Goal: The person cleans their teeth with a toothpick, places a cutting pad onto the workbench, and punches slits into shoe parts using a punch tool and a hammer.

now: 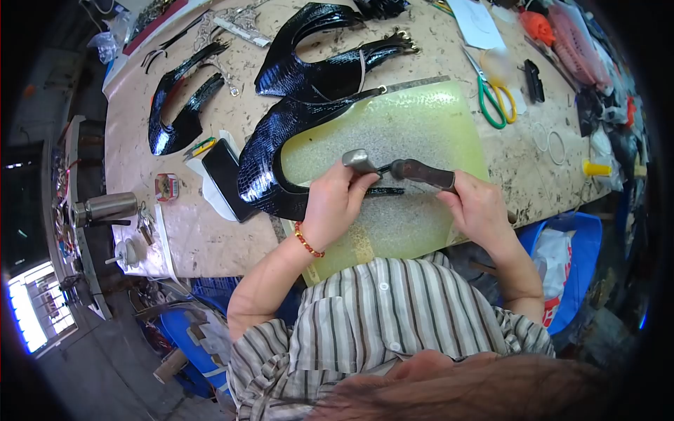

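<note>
My right hand (484,207) is closed around the dark handle of a hammer (425,174). Its silver metal head sits right above the fingers of my left hand (333,202), which wears a red beaded bracelet. Those left fingers are closed on the lower strap of a glossy black snakeskin-patterned piece (256,165); part of that strap is hidden by the hand, and its tip shows to the right. Curved like a bag body with two straps, the piece lies partly on a translucent yellow-green board (449,126). Whether the hammer head touches anything is unclear.
More black patterned pieces lie at the back (309,67) and left (168,133). Green-and-yellow-handled scissors (491,105) are at the right. A dark phone (228,179), small yellow snips (202,147) and a little box (166,187) rest leftward. A blue bin (586,238) stands beside the table.
</note>
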### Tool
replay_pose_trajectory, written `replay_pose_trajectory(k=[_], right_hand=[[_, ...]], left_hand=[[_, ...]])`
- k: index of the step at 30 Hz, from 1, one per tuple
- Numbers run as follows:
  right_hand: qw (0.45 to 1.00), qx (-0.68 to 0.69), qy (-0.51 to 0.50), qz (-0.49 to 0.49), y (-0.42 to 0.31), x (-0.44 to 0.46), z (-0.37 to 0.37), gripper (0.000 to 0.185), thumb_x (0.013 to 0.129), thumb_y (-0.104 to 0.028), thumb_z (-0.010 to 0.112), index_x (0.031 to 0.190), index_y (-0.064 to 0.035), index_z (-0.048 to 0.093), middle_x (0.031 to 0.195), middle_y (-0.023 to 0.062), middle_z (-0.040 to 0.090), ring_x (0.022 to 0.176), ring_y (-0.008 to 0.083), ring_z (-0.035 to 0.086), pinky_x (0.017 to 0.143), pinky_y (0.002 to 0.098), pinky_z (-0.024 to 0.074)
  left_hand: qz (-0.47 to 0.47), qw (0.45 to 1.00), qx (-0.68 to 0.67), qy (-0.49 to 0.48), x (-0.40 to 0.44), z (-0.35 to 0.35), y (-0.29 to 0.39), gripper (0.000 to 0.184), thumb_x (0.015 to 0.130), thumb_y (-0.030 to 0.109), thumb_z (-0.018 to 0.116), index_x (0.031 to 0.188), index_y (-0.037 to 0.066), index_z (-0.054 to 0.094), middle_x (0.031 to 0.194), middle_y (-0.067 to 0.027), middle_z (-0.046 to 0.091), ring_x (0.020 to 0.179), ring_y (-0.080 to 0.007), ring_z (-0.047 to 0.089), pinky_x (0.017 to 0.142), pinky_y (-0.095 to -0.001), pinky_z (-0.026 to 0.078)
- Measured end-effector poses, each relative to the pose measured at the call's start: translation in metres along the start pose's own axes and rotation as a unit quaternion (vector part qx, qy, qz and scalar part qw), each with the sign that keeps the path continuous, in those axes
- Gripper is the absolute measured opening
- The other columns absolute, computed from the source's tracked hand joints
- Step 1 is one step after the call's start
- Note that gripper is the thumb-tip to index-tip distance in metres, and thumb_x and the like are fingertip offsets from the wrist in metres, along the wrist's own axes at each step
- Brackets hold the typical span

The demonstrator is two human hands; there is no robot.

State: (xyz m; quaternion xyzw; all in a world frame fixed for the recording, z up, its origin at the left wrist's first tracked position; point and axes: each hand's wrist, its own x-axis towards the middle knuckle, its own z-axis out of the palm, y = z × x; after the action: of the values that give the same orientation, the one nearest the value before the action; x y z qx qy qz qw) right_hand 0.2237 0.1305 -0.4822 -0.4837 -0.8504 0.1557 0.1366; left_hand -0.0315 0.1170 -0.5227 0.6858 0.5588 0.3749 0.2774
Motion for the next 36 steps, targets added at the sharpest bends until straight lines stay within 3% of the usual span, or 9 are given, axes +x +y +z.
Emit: replay_pose_trajectory(k=[1, 4, 6, 7, 11, 20, 27, 30, 36], right_hand=[[1.0, 0.001, -0.001, 0.003, 0.0, -0.001, 0.001, 0.024, 0.086, -0.025, 0.066, 0.087, -0.0056, 0.052, 0.073, 0.0114, 0.059, 0.067, 0.0318, 0.062, 0.057, 0.0408, 0.0477], [1.0, 0.014, 0.005, 0.007, 0.002, -0.002, 0.005, 0.024, 0.086, -0.025, 0.066, 0.087, -0.0056, 0.052, 0.073, 0.0115, 0.059, 0.067, 0.0318, 0.062, 0.057, 0.041, 0.0477], [1.0, 0.025, 0.013, 0.007, 0.004, -0.004, 0.007, 0.023, 0.086, -0.024, 0.066, 0.088, -0.0053, 0.053, 0.073, 0.0119, 0.059, 0.067, 0.0321, 0.062, 0.057, 0.0412, 0.0475], [0.999, 0.031, 0.016, 0.007, 0.005, -0.004, 0.009, 0.023, 0.086, -0.024, 0.067, 0.088, -0.0052, 0.053, 0.073, 0.0123, 0.059, 0.067, 0.0325, 0.062, 0.057, 0.0413, 0.0474], [0.999, 0.044, 0.022, 0.013, 0.009, -0.006, 0.014, 0.024, 0.086, -0.023, 0.067, 0.088, -0.0042, 0.053, 0.072, 0.0142, 0.059, 0.066, 0.0347, 0.061, 0.057, 0.0419, 0.0469], [0.998, 0.047, 0.025, 0.011, 0.011, -0.007, 0.015, 0.024, 0.086, -0.023, 0.068, 0.087, -0.0041, 0.052, 0.071, 0.0152, 0.059, 0.065, 0.036, 0.061, 0.056, 0.0421, 0.0467], [0.983, 0.159, 0.054, 0.075, 0.022, -0.006, -0.011, 0.022, 0.089, -0.016, 0.064, 0.105, -0.0008, 0.062, 0.076, 0.0156, 0.064, 0.063, 0.0292, 0.062, 0.058, 0.035, 0.0468], [0.977, 0.184, 0.045, 0.095, 0.017, -0.001, -0.017, 0.021, 0.089, -0.015, 0.065, 0.103, -0.0009, 0.062, 0.075, 0.0148, 0.063, 0.063, 0.0282, 0.062, 0.058, 0.0342, 0.0465], [0.99, 0.126, 0.062, -0.018, 0.011, 0.013, -0.034, 0.019, 0.087, -0.013, 0.066, 0.099, 0.0013, 0.063, 0.071, 0.0137, 0.058, 0.056, 0.0278, 0.054, 0.056, 0.0323, 0.0435]], left_hand=[[0.03, 0.997, 0.066, -0.031, 0.0, -0.003, 0.0, 0.016, 0.088, 0.01, 0.068, 0.095, 0.0, 0.058, 0.082, -0.0132, 0.068, 0.072, -0.0237, 0.07, 0.066, -0.0317, 0.054], [-0.037, 0.999, 0.014, -0.011, -0.002, -0.001, -0.003, 0.014, 0.089, 0.009, 0.067, 0.094, 0.0, 0.058, 0.079, -0.0123, 0.068, 0.071, -0.0208, 0.069, 0.064, -0.0313, 0.054], [-0.134, 0.972, -0.182, 0.057, -0.002, 0.009, -0.016, 0.013, 0.09, 0.009, 0.065, 0.095, -0.001, 0.058, 0.079, -0.0107, 0.068, 0.07, -0.0171, 0.069, 0.063, -0.0295, 0.054], [-0.133, 0.952, -0.262, 0.088, -0.003, 0.012, -0.018, 0.013, 0.09, 0.008, 0.065, 0.096, -0.001, 0.057, 0.08, -0.0099, 0.069, 0.069, -0.0142, 0.068, 0.062, -0.0272, 0.054], [-0.117, 0.976, -0.178, 0.053, -0.003, 0.01, -0.018, 0.013, 0.09, 0.008, 0.066, 0.096, 0.001, 0.057, 0.079, -0.0089, 0.069, 0.068, -0.0143, 0.068, 0.062, -0.027, 0.053], [-0.122, 0.98, -0.152, 0.032, -0.001, 0.006, -0.014, 0.013, 0.091, 0.011, 0.064, 0.095, 0.001, 0.057, 0.077, -0.0096, 0.068, 0.069, -0.0184, 0.068, 0.062, -0.0303, 0.052], [-0.045, 0.998, -0.048, 0.017, -0.001, 0.007, -0.015, 0.015, 0.087, 0.011, 0.067, 0.094, 0.001, 0.058, 0.077, -0.0151, 0.063, 0.067, -0.032, 0.064, 0.061, -0.0366, 0.05], [-0.008, 1.0, -0.023, 0.007, 0.0, 0.007, -0.014, 0.018, 0.085, 0.009, 0.067, 0.095, 0.001, 0.056, 0.08, -0.0164, 0.061, 0.069, -0.0353, 0.062, 0.062, -0.0387, 0.05], [0.086, 0.996, 0.03, 0.008, 0.003, 0.007, -0.008, 0.014, 0.084, 0.007, 0.067, 0.093, 0.002, 0.058, 0.083, -0.0138, 0.06, 0.073, -0.0336, 0.061, 0.065, -0.0386, 0.049]])
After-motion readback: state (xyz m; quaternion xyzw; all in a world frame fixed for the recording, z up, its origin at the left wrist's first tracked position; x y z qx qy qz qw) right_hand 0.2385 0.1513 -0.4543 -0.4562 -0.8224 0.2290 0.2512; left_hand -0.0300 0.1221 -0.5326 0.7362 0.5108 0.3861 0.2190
